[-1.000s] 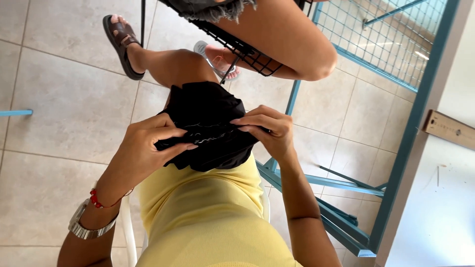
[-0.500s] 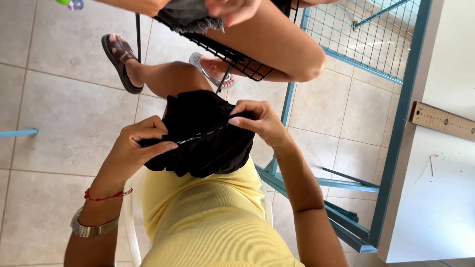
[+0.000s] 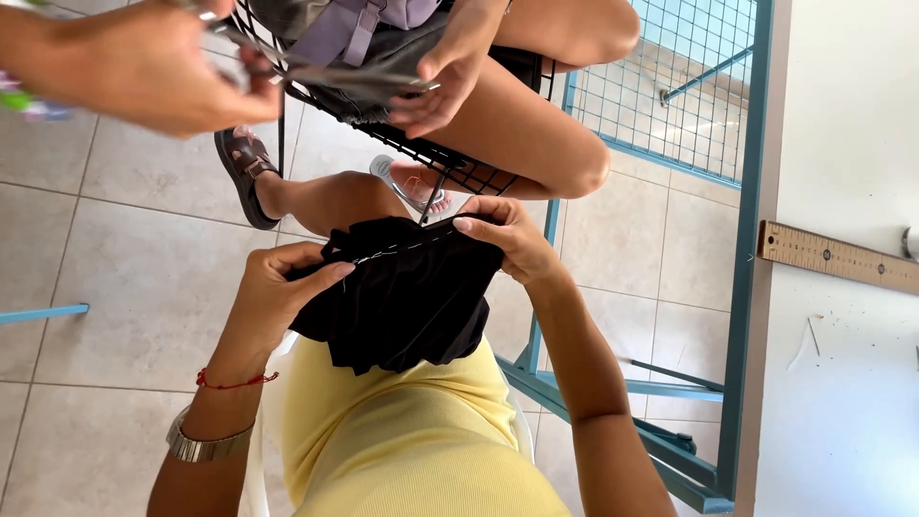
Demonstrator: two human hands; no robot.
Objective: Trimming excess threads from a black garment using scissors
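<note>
Head view: left hand (image 3: 278,287) and right hand (image 3: 507,239) each pinch black cloth (image 3: 402,297), now stretched flatter along its white-stitched seam (image 3: 383,255) than a second ago.

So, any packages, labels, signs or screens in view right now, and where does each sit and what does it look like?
No packages, signs or screens show.
Wooden ruler: the only marked thing, lying flat on the white table at the right; a long tan strip with fine dark graduations.
Black fabric: held between left hand and right hand; no label visible.
</note>
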